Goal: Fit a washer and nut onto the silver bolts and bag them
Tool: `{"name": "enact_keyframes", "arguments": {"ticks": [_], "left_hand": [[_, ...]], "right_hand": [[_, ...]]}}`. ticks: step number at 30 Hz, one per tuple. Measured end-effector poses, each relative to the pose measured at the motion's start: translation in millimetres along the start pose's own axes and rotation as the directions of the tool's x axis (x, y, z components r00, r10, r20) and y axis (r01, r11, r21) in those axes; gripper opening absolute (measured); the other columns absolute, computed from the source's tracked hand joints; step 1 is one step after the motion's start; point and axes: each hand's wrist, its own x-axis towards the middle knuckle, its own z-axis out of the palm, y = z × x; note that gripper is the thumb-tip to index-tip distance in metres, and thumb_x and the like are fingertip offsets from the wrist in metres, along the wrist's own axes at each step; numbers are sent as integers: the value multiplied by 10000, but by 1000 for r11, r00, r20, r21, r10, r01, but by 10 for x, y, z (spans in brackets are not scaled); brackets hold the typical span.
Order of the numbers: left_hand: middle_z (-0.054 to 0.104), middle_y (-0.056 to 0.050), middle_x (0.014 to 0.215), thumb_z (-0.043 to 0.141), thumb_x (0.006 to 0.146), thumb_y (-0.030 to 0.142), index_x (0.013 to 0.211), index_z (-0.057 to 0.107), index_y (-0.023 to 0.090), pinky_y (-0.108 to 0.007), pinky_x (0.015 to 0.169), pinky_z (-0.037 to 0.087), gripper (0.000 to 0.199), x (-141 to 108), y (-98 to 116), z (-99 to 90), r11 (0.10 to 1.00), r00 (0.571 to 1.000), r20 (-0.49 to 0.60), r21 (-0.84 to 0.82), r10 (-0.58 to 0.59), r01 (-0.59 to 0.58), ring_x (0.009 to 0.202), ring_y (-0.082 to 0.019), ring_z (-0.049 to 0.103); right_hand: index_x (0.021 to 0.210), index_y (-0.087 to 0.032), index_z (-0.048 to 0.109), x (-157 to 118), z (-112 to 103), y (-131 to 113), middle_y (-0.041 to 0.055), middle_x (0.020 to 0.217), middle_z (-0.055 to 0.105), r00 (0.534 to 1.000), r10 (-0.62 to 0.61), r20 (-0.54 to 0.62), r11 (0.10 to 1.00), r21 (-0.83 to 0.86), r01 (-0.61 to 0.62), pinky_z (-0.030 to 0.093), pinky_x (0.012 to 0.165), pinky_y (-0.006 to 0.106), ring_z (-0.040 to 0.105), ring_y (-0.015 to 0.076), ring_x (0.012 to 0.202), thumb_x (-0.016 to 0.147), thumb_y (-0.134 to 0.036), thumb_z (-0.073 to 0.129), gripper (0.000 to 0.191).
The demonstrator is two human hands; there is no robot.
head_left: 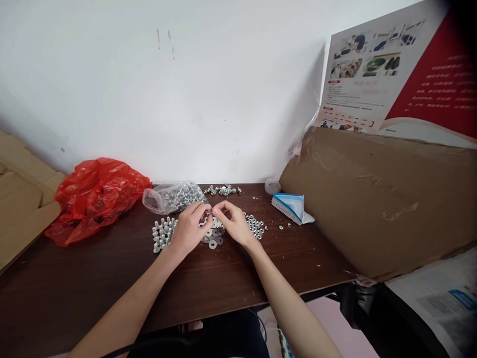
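My left hand [188, 229] pinches a small metal bolt [209, 213] between thumb and fingertips, above the table. The fingertips of my right hand [236, 224] are pressed together at the bolt's other end; whatever sits between them is hidden. Below the hands lies a pile of flat washers [212, 243], partly covered by them. Several bolts [161, 233] stand upright in rows beside my left hand. To the right of my right hand, hex nuts [256, 226] lie spread out in a group.
Behind the hands are a clear plastic bag [175, 198] of metal hardware and a cluster of bolts with parts on them [225, 190]. A red plastic bag [99, 199] lies left. At right are a blue-white packet [290, 206], a clear round lid [272, 186] and a large cardboard box [380, 199].
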Motion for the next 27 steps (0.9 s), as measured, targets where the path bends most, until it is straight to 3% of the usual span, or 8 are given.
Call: {"name": "enact_keyframes", "arguments": {"ticks": [3,7,12,16,20,25,27], "left_hand": [[567,-21,800,490,863,128,874,568,183,-241,629,443,95,2,9,-4,1000,1000,15,-2,13,-13,679,-127,535],[553,-16,798,509,858,132,869,557,185,-244,633,437,72,-4,9,-9,1000,1000,9,-17,-2,2,684,-131,526],[556,-26,824,488,871,128,876,551,182,-253,664,440,83,1,15,-20,999,999,7,-12,45,-45,707,-137,537],[550,-20,813,506,857,118,876,549,184,-250,651,433,81,0,10,-14,999,999,-2,-1,34,-34,699,-136,530],[540,-18,799,498,855,106,864,539,180,-252,649,428,85,-4,4,-6,999,999,-1,11,41,-41,693,-134,515],[537,-11,782,505,847,97,841,532,182,-253,648,422,90,6,12,-8,999,999,-18,28,45,-44,704,-138,514],[543,-12,781,506,844,92,835,533,181,-257,656,426,93,5,16,-8,998,999,-15,42,47,-46,712,-142,519]], "right_hand": [[798,-195,613,8,-6,9,16,774,613,1000,3,21,1000,30,-4,459,697,293,557,159,727,866,-430,591,246],[970,-227,598,20,-21,17,27,911,635,1000,-7,30,970,243,-1,488,753,304,598,173,842,768,-392,718,287],[809,-204,621,24,-26,7,20,795,623,998,33,56,985,169,-43,477,725,313,581,165,758,812,-420,666,221],[958,-223,611,26,-24,11,21,884,630,1000,15,27,970,241,-21,488,732,305,587,162,794,771,-413,717,287],[827,-210,604,30,-20,16,9,785,596,997,24,67,976,216,-38,481,708,302,560,152,732,825,-454,648,248],[907,-221,605,30,-23,19,13,827,604,995,60,80,945,316,-82,477,651,281,560,149,738,777,-477,697,301],[833,-200,607,28,-25,35,7,757,580,993,98,61,954,280,-112,449,608,272,527,135,671,800,-493,667,301]]}}
